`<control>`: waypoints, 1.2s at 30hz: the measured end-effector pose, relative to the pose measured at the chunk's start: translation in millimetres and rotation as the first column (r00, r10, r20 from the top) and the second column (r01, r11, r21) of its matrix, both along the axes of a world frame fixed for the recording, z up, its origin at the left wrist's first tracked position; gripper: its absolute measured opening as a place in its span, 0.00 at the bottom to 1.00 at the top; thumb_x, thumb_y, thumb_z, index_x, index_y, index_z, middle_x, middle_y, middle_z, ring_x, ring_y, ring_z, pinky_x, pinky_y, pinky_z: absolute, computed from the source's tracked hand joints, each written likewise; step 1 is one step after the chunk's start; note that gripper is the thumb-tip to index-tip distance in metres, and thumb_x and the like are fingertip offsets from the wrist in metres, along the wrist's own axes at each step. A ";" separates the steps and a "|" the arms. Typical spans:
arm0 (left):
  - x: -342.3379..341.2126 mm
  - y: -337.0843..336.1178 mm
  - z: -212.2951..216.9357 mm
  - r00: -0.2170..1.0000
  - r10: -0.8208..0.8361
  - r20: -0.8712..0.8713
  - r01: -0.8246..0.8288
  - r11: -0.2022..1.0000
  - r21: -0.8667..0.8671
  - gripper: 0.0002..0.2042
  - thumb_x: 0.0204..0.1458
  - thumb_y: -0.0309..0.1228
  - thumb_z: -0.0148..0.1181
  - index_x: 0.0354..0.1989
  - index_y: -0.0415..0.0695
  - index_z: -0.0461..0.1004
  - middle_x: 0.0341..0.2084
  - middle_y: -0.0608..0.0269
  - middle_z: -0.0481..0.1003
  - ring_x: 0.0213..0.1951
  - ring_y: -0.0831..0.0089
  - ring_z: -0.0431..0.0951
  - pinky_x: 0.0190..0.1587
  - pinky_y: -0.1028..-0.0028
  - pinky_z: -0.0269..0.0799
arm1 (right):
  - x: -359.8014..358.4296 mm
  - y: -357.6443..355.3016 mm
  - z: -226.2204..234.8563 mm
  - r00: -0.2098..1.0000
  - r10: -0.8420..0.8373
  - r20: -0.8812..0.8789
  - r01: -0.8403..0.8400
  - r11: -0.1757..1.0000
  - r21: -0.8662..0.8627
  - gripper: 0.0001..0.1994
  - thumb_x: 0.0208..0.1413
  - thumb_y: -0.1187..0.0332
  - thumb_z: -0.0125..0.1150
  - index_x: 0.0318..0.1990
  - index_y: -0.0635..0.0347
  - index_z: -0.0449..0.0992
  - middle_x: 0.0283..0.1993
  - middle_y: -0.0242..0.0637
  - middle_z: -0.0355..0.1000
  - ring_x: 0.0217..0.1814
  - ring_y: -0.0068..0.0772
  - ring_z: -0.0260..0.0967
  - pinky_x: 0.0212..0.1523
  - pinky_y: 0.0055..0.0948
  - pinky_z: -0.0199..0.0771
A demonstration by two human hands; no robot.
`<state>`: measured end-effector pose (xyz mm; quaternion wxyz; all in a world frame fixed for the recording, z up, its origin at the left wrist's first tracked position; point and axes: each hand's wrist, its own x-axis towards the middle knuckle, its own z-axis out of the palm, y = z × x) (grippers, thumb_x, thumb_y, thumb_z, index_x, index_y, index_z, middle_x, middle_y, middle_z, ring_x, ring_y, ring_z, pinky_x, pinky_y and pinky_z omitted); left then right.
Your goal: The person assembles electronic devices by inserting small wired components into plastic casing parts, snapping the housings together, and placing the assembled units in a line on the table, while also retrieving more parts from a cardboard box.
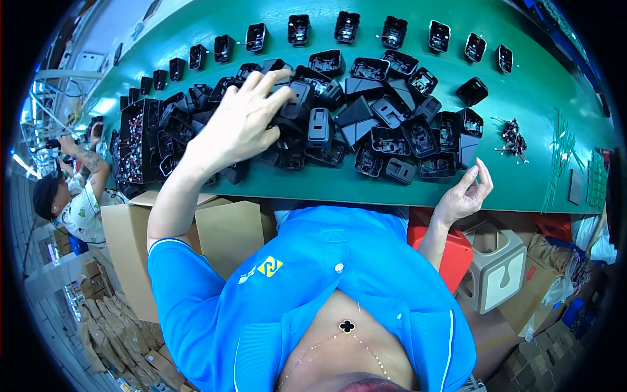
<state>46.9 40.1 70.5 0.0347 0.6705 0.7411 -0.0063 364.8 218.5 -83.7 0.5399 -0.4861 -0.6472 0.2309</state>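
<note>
One black housing (298,101) lies upper centre of frame, long axis roughly up-frame, just right of my nearer left hand (245,124), fingers spread apart, contact unclear; my right hand (461,198), right of centre, is farther, curled, grip uncertain.

And the left hand (241,124) is doing the far stretching, its back facing up, its fingers (266,83) spreading forward and bending downward at the tips! The left thumb (269,137) is standing well apart from them, pointing right. Behind it the left wrist (208,160) is lying nearly in line with the left forearm (179,199), which is slanting up and inward. Over on the other side, the right hand (460,199) is hanging lower and closer to the body, fingers loosely curling, thumb sitting just beside them. The right forearm (432,248) is showing only briefly, angling outward and upward.
</note>
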 end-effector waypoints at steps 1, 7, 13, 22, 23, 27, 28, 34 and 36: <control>-2.5 0.8 3.0 1.000 -0.010 0.008 0.010 1.000 0.002 0.19 0.40 0.21 0.58 0.45 0.45 0.71 0.63 0.52 0.59 0.53 0.57 0.64 0.46 0.62 0.67 | 0.9 -0.3 1.0 1.000 -0.010 0.008 0.010 1.000 0.002 0.08 0.66 0.71 0.53 0.48 0.57 0.77 0.49 0.34 0.71 0.50 0.28 0.69 0.51 0.26 0.71; -9.7 -1.0 14.2 0.999 0.036 -0.032 -0.039 0.994 -0.104 0.17 0.41 0.23 0.61 0.42 0.42 0.69 0.60 0.54 0.62 0.53 0.58 0.64 0.48 0.61 0.67 | -1.5 0.2 -0.2 0.999 0.009 0.031 -0.010 1.000 0.022 0.08 0.66 0.71 0.53 0.48 0.57 0.76 0.49 0.34 0.71 0.48 0.26 0.69 0.49 0.25 0.71; -7.0 0.7 8.2 0.997 0.062 -0.054 -0.066 0.996 -0.064 0.16 0.44 0.26 0.65 0.41 0.41 0.69 0.57 0.55 0.65 0.51 0.59 0.66 0.50 0.62 0.70 | 1.0 2.7 -1.5 0.998 0.007 0.069 -0.012 0.997 0.070 0.08 0.67 0.69 0.53 0.48 0.58 0.76 0.49 0.34 0.71 0.45 0.23 0.70 0.47 0.23 0.73; -22.0 -4.2 -11.4 0.995 0.038 0.087 -0.049 0.991 0.126 0.14 0.49 0.28 0.66 0.42 0.41 0.70 0.54 0.57 0.67 0.48 0.61 0.70 0.51 0.68 0.72 | 2.2 -0.9 0.0 1.000 0.008 0.013 -0.008 1.000 0.009 0.08 0.66 0.71 0.53 0.48 0.59 0.76 0.49 0.35 0.71 0.48 0.28 0.70 0.50 0.26 0.73; -25.4 -4.9 -8.8 0.992 0.027 0.124 -0.049 0.983 0.177 0.14 0.50 0.28 0.66 0.43 0.41 0.71 0.53 0.57 0.68 0.48 0.62 0.70 0.51 0.69 0.72 | 3.0 -1.0 -0.7 1.000 -0.001 -0.005 0.001 1.000 0.014 0.08 0.66 0.71 0.53 0.48 0.59 0.76 0.49 0.36 0.71 0.48 0.28 0.70 0.50 0.26 0.73; -29.8 -20.9 -5.7 0.954 0.051 0.296 -0.149 0.936 0.319 0.13 0.53 0.27 0.64 0.45 0.40 0.73 0.51 0.58 0.71 0.47 0.66 0.72 0.51 0.71 0.72 | 1.8 -0.7 -1.3 0.999 -0.030 -0.034 0.030 1.000 0.008 0.09 0.67 0.69 0.53 0.49 0.59 0.76 0.49 0.36 0.71 0.47 0.29 0.70 0.49 0.26 0.74; -29.1 -27.5 -6.0 0.916 0.085 0.392 -0.234 0.907 0.350 0.12 0.53 0.26 0.63 0.46 0.40 0.73 0.51 0.58 0.72 0.47 0.68 0.73 0.51 0.72 0.72 | 1.5 -0.9 -0.6 0.998 -0.053 -0.030 0.053 0.999 -0.005 0.10 0.67 0.67 0.53 0.49 0.59 0.76 0.48 0.36 0.72 0.46 0.28 0.71 0.48 0.26 0.74; -6.9 -61.6 -35.6 0.572 0.181 0.800 -0.736 0.545 0.403 0.11 0.55 0.25 0.63 0.46 0.41 0.76 0.44 0.62 0.76 0.41 0.72 0.75 0.48 0.75 0.72 | 2.4 -3.4 2.3 0.992 -0.120 0.041 0.122 0.992 -0.026 0.11 0.68 0.66 0.51 0.49 0.61 0.75 0.47 0.38 0.72 0.43 0.29 0.70 0.45 0.26 0.74; -3.8 -61.5 -47.8 0.530 0.163 0.832 -0.798 0.427 0.425 0.09 0.54 0.25 0.64 0.44 0.41 0.77 0.40 0.63 0.76 0.40 0.72 0.75 0.47 0.75 0.72 | 0.2 -2.4 1.3 0.991 -0.113 0.064 0.114 0.993 -0.013 0.10 0.68 0.66 0.51 0.49 0.61 0.75 0.47 0.38 0.71 0.42 0.29 0.70 0.44 0.26 0.74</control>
